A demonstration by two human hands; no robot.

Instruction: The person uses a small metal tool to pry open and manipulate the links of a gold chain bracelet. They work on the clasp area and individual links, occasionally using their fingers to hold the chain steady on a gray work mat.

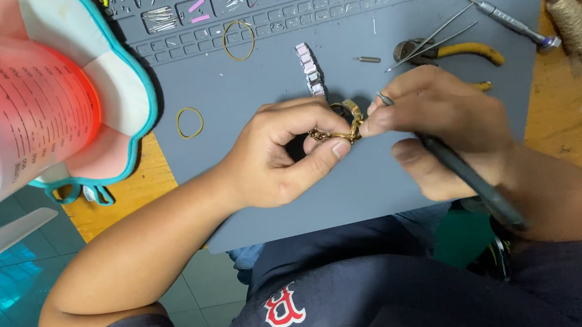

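Observation:
My left hand [283,154] pinches a gold-coloured watch bracelet [343,129] between thumb and fingers, over a grey work mat [245,91]. My right hand [439,129] touches the same gold piece with its fingertips and also grips a black-handled tool [473,181] that runs back along the palm toward my lap. A silver-and-pink watch band [309,66] lies on the mat just beyond the hands.
Yellow-handled pliers [457,49], thin metal tweezers [433,41], a small screwdriver [510,22] and two rubber bands [190,122] lie on the mat. A clear measuring jug [14,114] stands on a teal-edged pad at left. A twine spool [571,21] sits at right.

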